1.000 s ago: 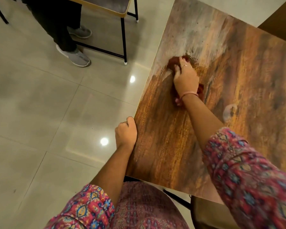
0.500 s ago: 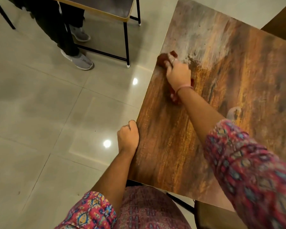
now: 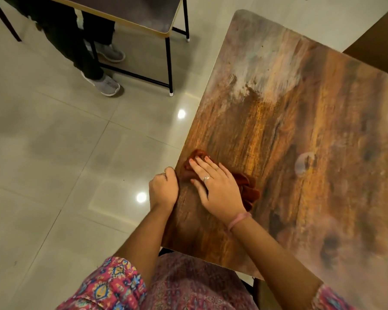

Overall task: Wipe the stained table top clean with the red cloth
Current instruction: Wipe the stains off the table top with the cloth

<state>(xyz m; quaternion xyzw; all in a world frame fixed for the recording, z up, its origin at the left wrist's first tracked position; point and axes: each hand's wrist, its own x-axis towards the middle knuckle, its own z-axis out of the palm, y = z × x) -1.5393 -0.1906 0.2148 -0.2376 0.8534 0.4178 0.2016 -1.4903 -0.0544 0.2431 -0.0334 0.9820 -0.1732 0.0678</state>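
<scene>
Head view. Step in hand: wiping, mid-stroke, at the left edge of the table top (image 3: 285, 139). Right hand (image 3: 217, 186) lies flat with fingers spread and pressed down on the red cloth (image 3: 248, 189), which is bunched under the palm and shows at the fingertips and beyond the wrist side. Left hand (image 3: 164, 189) is curled over the table edge just beside the cloth, apparently bracing; whether the fingers grip underneath cannot be told.

Judgement: task partly done. Pale smears (image 3: 251, 70) remain toward the far corner, a whitish ring mark (image 3: 304, 164) sits to the right, and hazy patches lie near the right corner. Next move calls for keeping firm pressure and carrying the cloth across to those marks.

Count: cloth 1; hands 2; wiped table 1; second table (image 3: 130, 14) 1, behind it a standing person's shoes (image 3: 105, 85) 2.
</scene>
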